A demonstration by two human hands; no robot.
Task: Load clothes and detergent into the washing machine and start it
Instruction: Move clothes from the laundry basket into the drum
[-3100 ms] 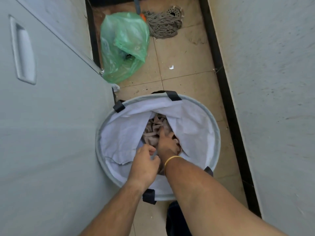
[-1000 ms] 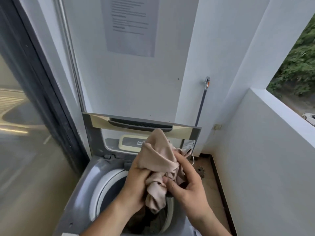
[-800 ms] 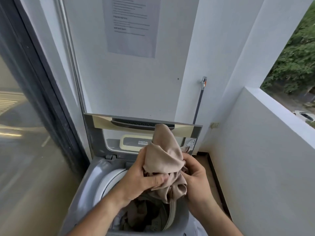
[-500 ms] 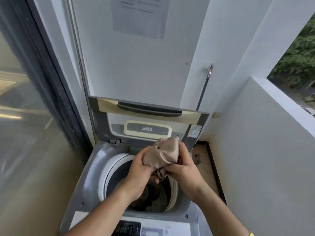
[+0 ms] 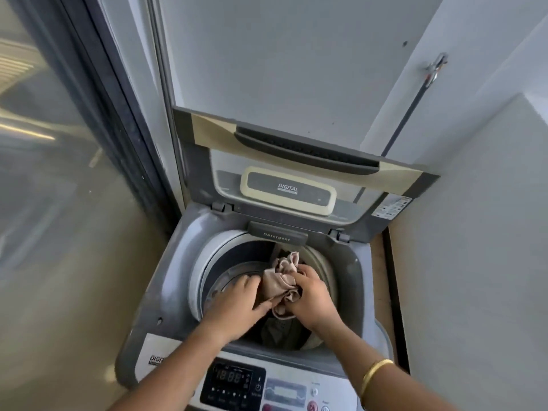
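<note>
A grey top-loading washing machine (image 5: pixel 178 262) fills the view from the centre down to 6 o'clock. It stands between a reflective glass door (image 5: pixel 59 203) at 9 o'clock and a white wall (image 5: pixel 474 262) at 3 o'clock. Its grey lid (image 5: pixel 207 126) with a beige band stands raised at 12 o'clock. The round steel drum (image 5: pixel 225 262) lies open at the centre. A black control panel (image 5: pixel 234 381) with a digit display sits at 6 o'clock. Both hands are over the drum mouth, holding 1 crumpled beige cloth (image 5: pixel 281 280) between them. The left hand (image 5: pixel 237 307), at the cloth's 9 o'clock side, pinches it between thumb and fingers. The right hand (image 5: pixel 311 295), at its 3 o'clock side, has its fingers curled round it. Below the cloth, a dark garment (image 5: pixel 278 330) lies in the drum. A grey drawer marked "Detergent" (image 5: pixel 277 235) sits closed at the drum's 12 o'clock edge. 1 gold bangle (image 5: pixel 375 373) circles the right wrist.
</note>
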